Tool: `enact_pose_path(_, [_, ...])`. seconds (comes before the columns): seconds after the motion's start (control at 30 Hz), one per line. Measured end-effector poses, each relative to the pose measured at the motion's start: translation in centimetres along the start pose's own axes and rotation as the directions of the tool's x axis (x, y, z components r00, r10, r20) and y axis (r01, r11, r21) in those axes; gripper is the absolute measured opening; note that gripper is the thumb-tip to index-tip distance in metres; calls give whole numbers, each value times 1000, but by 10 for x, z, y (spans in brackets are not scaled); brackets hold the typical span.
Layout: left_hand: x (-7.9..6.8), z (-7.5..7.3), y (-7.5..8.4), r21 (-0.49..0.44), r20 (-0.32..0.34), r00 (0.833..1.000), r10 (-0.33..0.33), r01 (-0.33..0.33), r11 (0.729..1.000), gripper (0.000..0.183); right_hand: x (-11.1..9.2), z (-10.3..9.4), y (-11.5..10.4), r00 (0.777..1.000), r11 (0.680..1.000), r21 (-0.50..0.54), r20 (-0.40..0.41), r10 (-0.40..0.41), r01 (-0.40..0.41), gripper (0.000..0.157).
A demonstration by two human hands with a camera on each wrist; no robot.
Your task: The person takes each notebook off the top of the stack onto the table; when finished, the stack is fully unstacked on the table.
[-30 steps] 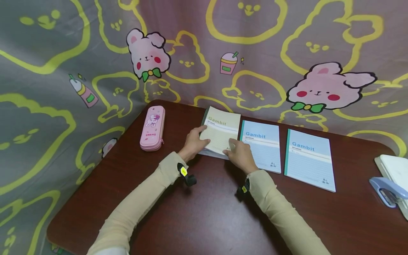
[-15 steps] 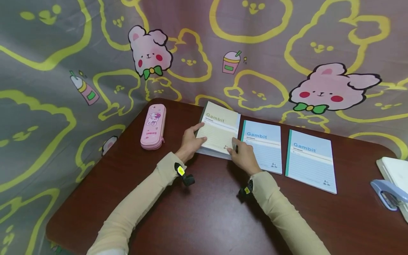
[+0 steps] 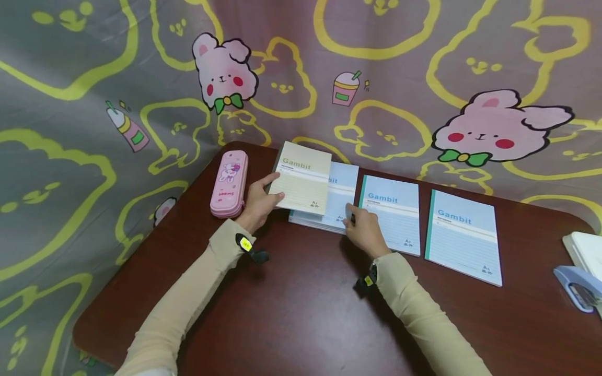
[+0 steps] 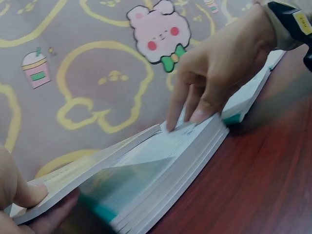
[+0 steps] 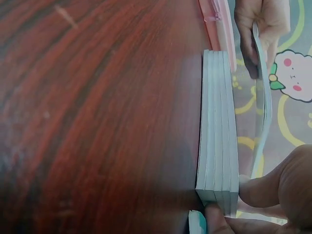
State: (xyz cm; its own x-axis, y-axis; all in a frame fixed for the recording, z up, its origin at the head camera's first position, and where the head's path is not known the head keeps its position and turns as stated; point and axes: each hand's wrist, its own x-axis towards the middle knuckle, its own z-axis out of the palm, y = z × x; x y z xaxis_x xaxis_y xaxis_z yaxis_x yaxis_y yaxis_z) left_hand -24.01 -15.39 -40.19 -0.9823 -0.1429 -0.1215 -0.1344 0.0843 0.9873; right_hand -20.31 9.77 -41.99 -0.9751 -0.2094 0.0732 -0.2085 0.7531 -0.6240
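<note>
My left hand (image 3: 257, 201) grips a cream Gambit notebook (image 3: 301, 180) by its left edge, thumb on the cover. This notebook is raised and tilted over a stack of notebooks (image 3: 343, 183) with a light blue one on top, covering the stack's left part. In the right wrist view a gap shows between the cream notebook (image 5: 263, 107) and the stack (image 5: 217, 126), which has several layers lying flat on the table. My right hand (image 3: 366, 230) holds the stack at its right front corner, fingers on the top cover and edge.
Right of the stack lie two blue Gambit notebooks, a nearer one (image 3: 395, 214) and a farther one (image 3: 465, 240). A pink pencil case (image 3: 229, 183) lies to the left. At the right edge are a blue stapler-like tool (image 3: 576, 287) and a white object (image 3: 583, 250). A patterned curtain (image 3: 282, 62) hangs behind the table.
My left hand has lifted the cream notebook off the stack and carried it left, uncovering the blue notebook below. The right hand stays at the stack's right corner.
</note>
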Motion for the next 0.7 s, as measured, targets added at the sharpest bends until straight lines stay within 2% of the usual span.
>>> enact_pose_path(0.2, [4,-29,0,35,-29,1000,-11,12,999,60,0,2,0,1000,1000,5,-5,-5,5,43])
enact_pose_path(0.37, [10,-48,-2,56,-59,998,7,-4,998,61,-2,0,1,1000,1000,10,-3,-5,5,46])
enact_pose_path(0.7, [13,-63,-4,128,-80,997,23,-12,992,61,-1,1,-2,1000,999,7,1,31,-31,47])
